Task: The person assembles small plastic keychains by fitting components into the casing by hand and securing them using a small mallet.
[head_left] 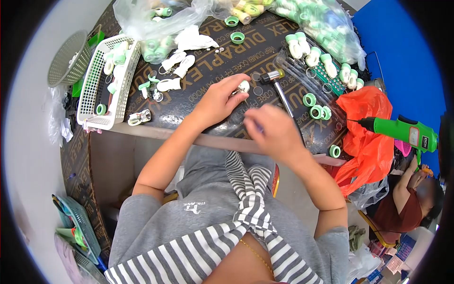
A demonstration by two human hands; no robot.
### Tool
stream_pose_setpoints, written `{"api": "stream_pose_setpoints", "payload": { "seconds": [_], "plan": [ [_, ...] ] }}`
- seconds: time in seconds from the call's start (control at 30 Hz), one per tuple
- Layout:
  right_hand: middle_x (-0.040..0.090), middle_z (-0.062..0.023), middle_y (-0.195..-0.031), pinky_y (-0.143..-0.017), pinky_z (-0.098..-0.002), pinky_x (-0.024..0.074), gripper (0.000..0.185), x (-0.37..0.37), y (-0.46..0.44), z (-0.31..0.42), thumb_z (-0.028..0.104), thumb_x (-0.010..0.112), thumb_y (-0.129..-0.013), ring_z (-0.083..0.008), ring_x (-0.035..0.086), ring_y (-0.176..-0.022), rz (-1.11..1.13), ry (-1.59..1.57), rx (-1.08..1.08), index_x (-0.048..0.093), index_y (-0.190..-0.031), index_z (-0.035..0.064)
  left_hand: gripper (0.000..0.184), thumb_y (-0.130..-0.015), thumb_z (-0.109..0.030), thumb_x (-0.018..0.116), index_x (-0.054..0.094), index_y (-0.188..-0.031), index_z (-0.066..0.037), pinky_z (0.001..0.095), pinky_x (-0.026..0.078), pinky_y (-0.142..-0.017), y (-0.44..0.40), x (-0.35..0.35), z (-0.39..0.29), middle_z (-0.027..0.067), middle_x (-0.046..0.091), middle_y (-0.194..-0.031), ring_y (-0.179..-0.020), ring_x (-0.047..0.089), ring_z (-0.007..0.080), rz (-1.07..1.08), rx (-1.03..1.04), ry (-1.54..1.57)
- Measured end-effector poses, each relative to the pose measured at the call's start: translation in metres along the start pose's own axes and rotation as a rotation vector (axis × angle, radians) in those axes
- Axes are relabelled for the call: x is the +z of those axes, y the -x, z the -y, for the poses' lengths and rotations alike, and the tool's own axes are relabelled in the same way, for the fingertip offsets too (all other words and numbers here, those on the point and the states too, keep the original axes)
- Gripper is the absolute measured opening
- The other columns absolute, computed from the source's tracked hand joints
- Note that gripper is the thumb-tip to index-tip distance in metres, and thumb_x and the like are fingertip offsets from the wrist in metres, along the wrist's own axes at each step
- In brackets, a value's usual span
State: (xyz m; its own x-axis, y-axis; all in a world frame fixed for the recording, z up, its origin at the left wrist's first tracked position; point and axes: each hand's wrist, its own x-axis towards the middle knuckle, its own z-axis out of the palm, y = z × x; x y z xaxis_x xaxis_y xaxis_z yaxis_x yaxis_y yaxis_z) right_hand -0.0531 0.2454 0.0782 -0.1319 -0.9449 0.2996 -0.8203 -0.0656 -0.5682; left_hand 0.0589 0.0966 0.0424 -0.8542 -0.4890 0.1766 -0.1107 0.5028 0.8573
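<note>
My left hand [222, 102] is closed at the table's front, its thumb and fingers pinching a small white rounded part [244, 86]. Most of that part is hidden by the fingers. Just to the right, my right hand [276, 132] is smeared by motion, with its fingers curled in; a small bluish spot shows at them, too blurred to name. Clear round discs [257, 90] lie beyond the hands. Beside them rests a hammer [283, 98] with a metal handle and a black and yellowish head.
A white basket [87, 102] holds white and green parts at left. White housings [184, 66] and green rings [316, 111] lie about the dark tabletop. At right are an orange-red bag [364, 137] and a green electric screwdriver [402, 132]. Another person [402, 203] sits at far right.
</note>
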Motion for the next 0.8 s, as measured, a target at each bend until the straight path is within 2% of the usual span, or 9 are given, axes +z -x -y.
{"api": "stream_pose_setpoints", "payload": {
  "seconds": [0.03, 0.1, 0.2, 0.23, 0.3, 0.33, 0.43, 0.57, 0.8],
  "plan": [
    [0.050, -0.0088, -0.070, -0.062, -0.0358, 0.0461, 0.012, 0.009, 0.006, 0.000, 0.011, 0.063, -0.079, -0.0267, 0.057, -0.072, -0.074, -0.021, -0.072, 0.059, -0.089, 0.0059, 0.037, -0.083, -0.009, 0.062, 0.053, -0.119, -0.006, 0.0322, 0.046, -0.085, 0.000, 0.000, 0.002, 0.0126, 0.059, -0.114, -0.103, 0.058, 0.0292, 0.004, 0.000, -0.001],
    [0.053, -0.0082, -0.071, -0.061, -0.0351, 0.0459, 0.013, 0.007, 0.012, -0.009, 0.009, 0.065, -0.078, -0.0265, 0.057, -0.070, -0.114, -0.051, 0.019, 0.061, -0.090, 0.0053, 0.037, -0.084, -0.009, 0.061, 0.052, -0.119, -0.005, 0.0320, 0.046, -0.087, -0.004, 0.003, 0.009, 0.0129, 0.057, -0.118, -0.106, 0.057, 0.0284, -0.049, 0.166, -0.086],
    [0.059, -0.0091, -0.072, -0.054, -0.0312, 0.0445, 0.012, -0.002, 0.019, -0.007, 0.001, 0.064, -0.077, -0.0230, 0.055, -0.059, -0.359, -0.155, -0.020, 0.064, -0.089, 0.0023, 0.037, -0.084, -0.007, 0.060, 0.052, -0.120, -0.004, 0.0315, 0.044, -0.090, -0.008, 0.001, 0.016, 0.0124, 0.056, -0.120, -0.109, 0.056, 0.0266, -0.097, 0.204, -0.048],
    [0.059, -0.0084, -0.072, -0.053, -0.0278, 0.0431, 0.009, -0.004, 0.024, -0.006, 0.000, 0.062, -0.079, -0.0185, 0.055, -0.058, -0.418, -0.229, 0.062, 0.064, -0.088, 0.0004, 0.039, -0.084, -0.004, 0.058, 0.051, -0.122, -0.004, 0.0319, 0.043, -0.093, -0.007, -0.002, 0.016, 0.0107, 0.055, -0.123, -0.112, 0.054, 0.0238, -0.037, 0.104, 0.078],
    [0.058, -0.0071, -0.071, -0.053, -0.0253, 0.0416, 0.008, -0.006, 0.029, -0.013, 0.001, 0.062, -0.081, -0.0142, 0.054, -0.058, -0.425, -0.328, 0.282, 0.063, -0.088, -0.0002, 0.043, -0.082, -0.002, 0.057, 0.049, -0.125, -0.004, 0.0322, 0.042, -0.094, -0.008, -0.007, 0.019, 0.0104, 0.053, -0.126, -0.115, 0.052, 0.0227, 0.037, 0.082, 0.122],
    [0.058, -0.0060, -0.072, -0.052, -0.0239, 0.0403, 0.008, -0.004, 0.028, -0.018, 0.003, 0.062, -0.082, -0.0106, 0.052, -0.058, -0.423, -0.370, 0.330, 0.063, -0.090, 0.0001, 0.047, -0.081, 0.000, 0.055, 0.048, -0.127, -0.004, 0.0325, 0.041, -0.096, -0.008, -0.009, 0.019, 0.0101, 0.051, -0.129, -0.117, 0.050, 0.0216, 0.109, 0.062, 0.163],
    [0.057, -0.0051, -0.074, -0.051, -0.0227, 0.0396, 0.011, 0.000, 0.022, -0.018, 0.005, 0.063, -0.083, -0.0089, 0.050, -0.057, -0.381, -0.472, 0.369, 0.063, -0.092, 0.0007, 0.057, -0.075, 0.003, 0.052, 0.044, -0.131, -0.002, 0.0326, 0.038, -0.100, -0.007, -0.013, 0.014, 0.0110, 0.045, -0.134, -0.120, 0.047, 0.0207, 0.177, -0.023, 0.214],
    [0.058, -0.0049, -0.079, -0.050, -0.0214, 0.0391, 0.012, 0.003, 0.017, -0.025, 0.007, 0.062, -0.082, -0.0082, 0.050, -0.058, -0.289, -0.413, 0.346, 0.062, -0.092, 0.0017, 0.063, -0.068, 0.003, 0.049, 0.043, -0.130, 0.000, 0.0325, 0.032, -0.105, -0.002, -0.014, 0.022, 0.0120, 0.046, -0.132, -0.122, 0.046, 0.0217, 0.030, 0.058, 0.303],
    [0.058, -0.0080, -0.076, -0.054, -0.0255, 0.0428, 0.012, -0.006, 0.001, -0.016, 0.003, 0.059, -0.078, -0.0155, 0.054, -0.060, -0.205, -0.273, 0.193, 0.061, -0.089, 0.0013, 0.052, -0.072, -0.001, 0.055, 0.050, -0.124, 0.000, 0.0322, 0.037, -0.100, 0.000, -0.018, 0.008, 0.0108, 0.052, -0.125, -0.117, 0.050, 0.0212, -0.021, 0.105, 0.066]
  ]
}}
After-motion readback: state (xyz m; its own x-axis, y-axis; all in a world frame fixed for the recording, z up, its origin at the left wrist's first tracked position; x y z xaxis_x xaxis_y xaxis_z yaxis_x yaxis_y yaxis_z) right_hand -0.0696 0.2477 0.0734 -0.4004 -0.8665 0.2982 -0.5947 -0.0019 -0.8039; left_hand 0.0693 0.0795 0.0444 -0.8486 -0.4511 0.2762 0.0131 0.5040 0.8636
